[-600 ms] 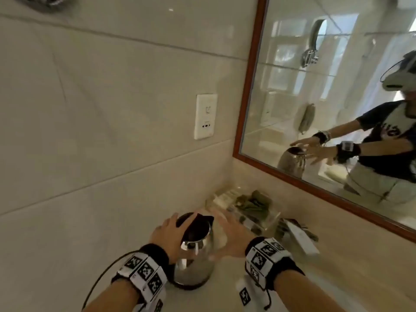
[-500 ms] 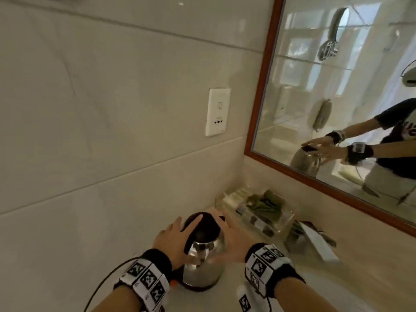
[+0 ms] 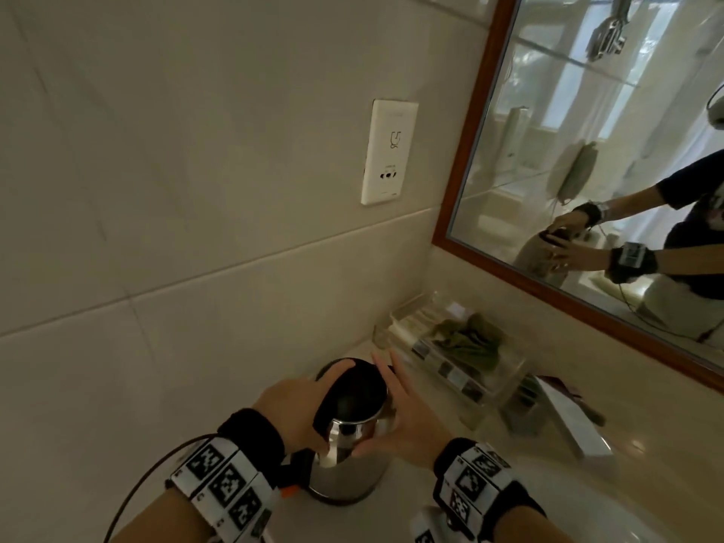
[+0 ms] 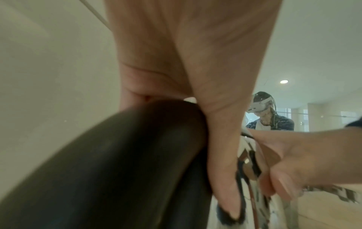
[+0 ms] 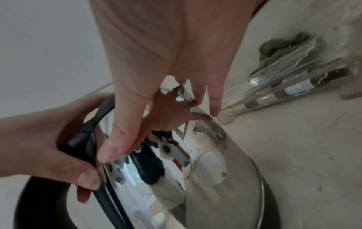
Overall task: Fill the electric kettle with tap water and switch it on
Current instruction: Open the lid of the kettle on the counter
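A steel electric kettle [image 3: 344, 468] with a black lid [image 3: 352, 393] stands on its black base [image 3: 341, 499] on the counter by the tiled wall. My left hand [image 3: 290, 409] curls over the lid from the left, with its thumb down on the lid's rim. The left wrist view shows that hand [image 4: 195, 62] wrapped on the dark lid [image 4: 137, 155]. My right hand [image 3: 411, 421] lies against the kettle's right side with fingers straight and spread. In the right wrist view its thumb [image 5: 113, 147] touches the steel body [image 5: 215, 178]. An orange switch [image 3: 288, 491] shows low by the handle.
A black cord [image 3: 145, 480] runs left from the base. A white wall socket [image 3: 388, 150] sits above. A clear tray [image 3: 462, 358] of toiletries and a white box [image 3: 572, 421] stand right of the kettle, under a wood-framed mirror [image 3: 587, 150].
Both hands have closed in on the kettle. The left hand now grips the lid and the right hand lies against the side. The head view has shifted left and down.
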